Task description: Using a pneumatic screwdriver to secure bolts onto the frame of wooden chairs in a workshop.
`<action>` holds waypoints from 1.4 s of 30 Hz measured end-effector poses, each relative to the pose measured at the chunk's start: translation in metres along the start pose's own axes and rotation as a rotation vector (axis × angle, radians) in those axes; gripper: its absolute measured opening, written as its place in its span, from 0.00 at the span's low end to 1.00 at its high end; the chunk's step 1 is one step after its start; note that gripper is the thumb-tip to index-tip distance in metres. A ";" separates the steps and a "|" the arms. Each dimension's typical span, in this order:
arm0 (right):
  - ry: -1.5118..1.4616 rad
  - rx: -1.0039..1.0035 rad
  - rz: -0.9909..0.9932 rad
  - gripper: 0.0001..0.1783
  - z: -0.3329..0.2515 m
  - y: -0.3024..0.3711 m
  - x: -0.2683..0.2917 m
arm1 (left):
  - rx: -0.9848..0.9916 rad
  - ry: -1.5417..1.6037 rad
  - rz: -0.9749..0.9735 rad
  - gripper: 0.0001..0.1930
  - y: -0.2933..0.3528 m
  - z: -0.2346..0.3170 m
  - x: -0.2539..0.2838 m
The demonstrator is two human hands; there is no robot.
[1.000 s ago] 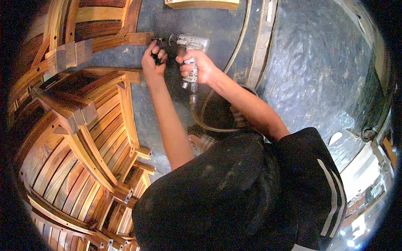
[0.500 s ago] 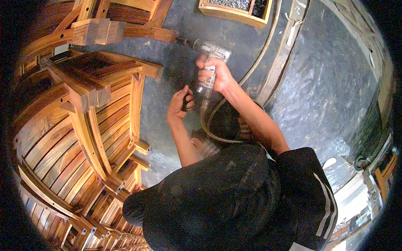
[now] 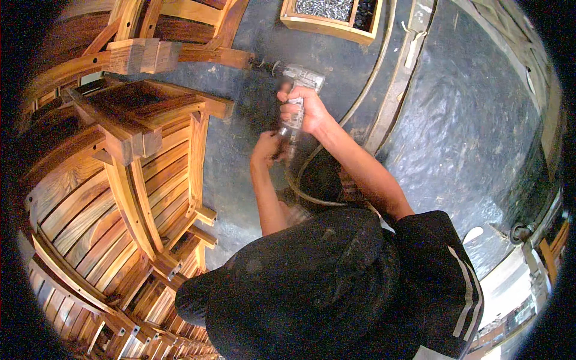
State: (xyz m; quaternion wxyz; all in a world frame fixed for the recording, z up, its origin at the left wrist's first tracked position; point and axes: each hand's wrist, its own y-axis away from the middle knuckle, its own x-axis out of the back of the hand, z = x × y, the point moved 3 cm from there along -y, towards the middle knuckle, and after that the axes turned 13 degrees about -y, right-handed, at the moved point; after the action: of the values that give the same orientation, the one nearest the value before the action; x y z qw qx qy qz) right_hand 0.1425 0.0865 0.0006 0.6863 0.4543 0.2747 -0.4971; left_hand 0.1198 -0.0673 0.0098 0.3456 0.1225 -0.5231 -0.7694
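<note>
My right hand (image 3: 307, 109) is wrapped round the handle of a worn grey air driver (image 3: 305, 75). The driver points left, its bit meeting the end of a brown wooden furniture leg (image 3: 231, 58). Just below the handle, my left hand (image 3: 267, 147) is closed with curled fingers, close beside the hose fitting (image 3: 291, 149). What it holds is hidden, and I cannot tell whether it touches the fitting. From the driver's base a pale air hose (image 3: 311, 200) loops down.
Slatted wooden furniture (image 3: 135, 198) fills the left side, with several more pieces stacked below. A wooden box (image 3: 327, 25) of metal fasteners and dark small parts lies at the top. The air hose runs up the right beside a grey strip (image 3: 396, 90).
My left hand has moved slightly right and down, toward the hose fitting; the small black item seen in it no longer shows. The driver has shifted slightly left, its bit still at the leg.
</note>
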 end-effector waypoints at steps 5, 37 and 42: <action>-0.024 -0.061 -0.013 0.11 0.007 -0.004 -0.001 | -0.178 -0.347 -0.024 0.07 -0.007 0.001 -0.007; 0.055 -0.063 -0.064 0.10 0.006 -0.007 -0.003 | -0.312 -0.588 0.019 0.12 -0.022 -0.002 -0.018; 0.077 -0.047 -0.051 0.10 0.000 -0.006 -0.001 | -0.217 -0.632 0.028 0.10 -0.003 0.005 -0.005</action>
State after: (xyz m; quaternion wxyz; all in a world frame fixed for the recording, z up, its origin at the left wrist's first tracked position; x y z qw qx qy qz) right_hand 0.1367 0.0865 -0.0003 0.6729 0.4498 0.3240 -0.4898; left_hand 0.1194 -0.0598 0.0087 0.1878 -0.1668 -0.5211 -0.8157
